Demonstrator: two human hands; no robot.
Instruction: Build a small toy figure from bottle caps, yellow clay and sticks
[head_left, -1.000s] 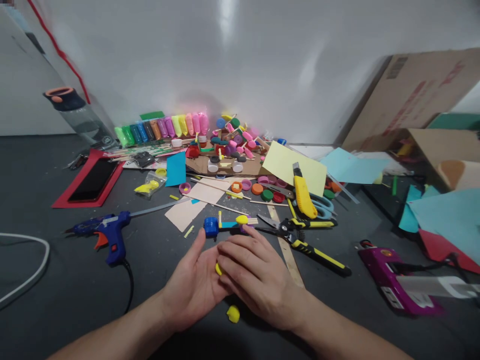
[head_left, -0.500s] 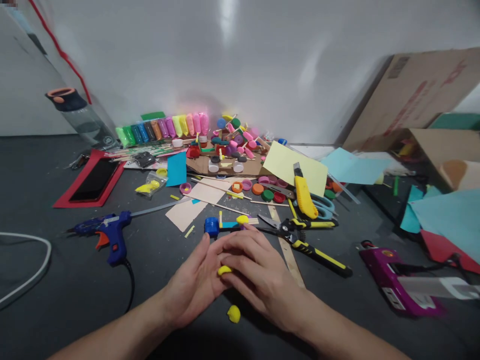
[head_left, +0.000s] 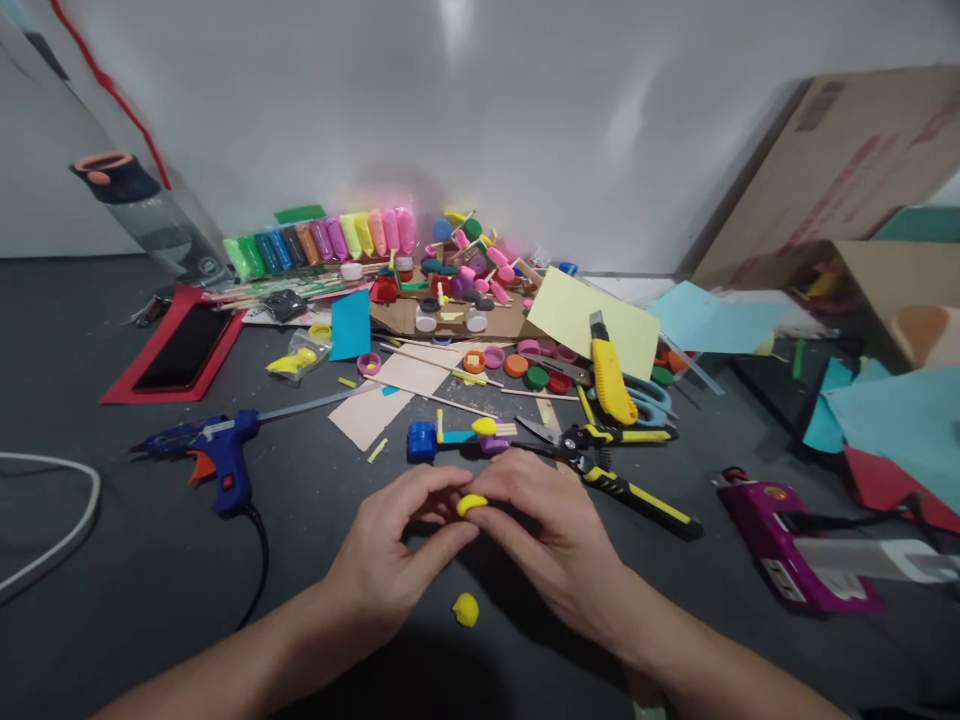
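Between the fingertips of my left hand (head_left: pixel 409 545) and my right hand (head_left: pixel 544 525) is a small curved piece of yellow modelling clay (head_left: pixel 472 505). Both hands pinch it, thumbs on the near side. A second yellow lump, a clay ball (head_left: pixel 466 610), lies on the dark table below them. Just beyond my fingers is a small built piece with a blue cap (head_left: pixel 421 441), a turquoise strip, a yellow clay blob (head_left: pixel 484 427) and a purple part. Pruning shears (head_left: pixel 592 450) with black and yellow handles lie to the right of it.
A blue glue gun (head_left: pixel 225 450) lies at left, its cord running toward me. Farther back are a yellow box cutter (head_left: pixel 611 375), scissors (head_left: pixel 649 400), bottle caps, sticks and clay packets (head_left: pixel 322 240). A purple device (head_left: pixel 795 550) and a cardboard box (head_left: pixel 862 270) are at right.
The yellow clay piece has gone from between my palms to my fingertips. My left hand has turned from a flat, upturned palm to a pinch, and the view has shifted slightly.
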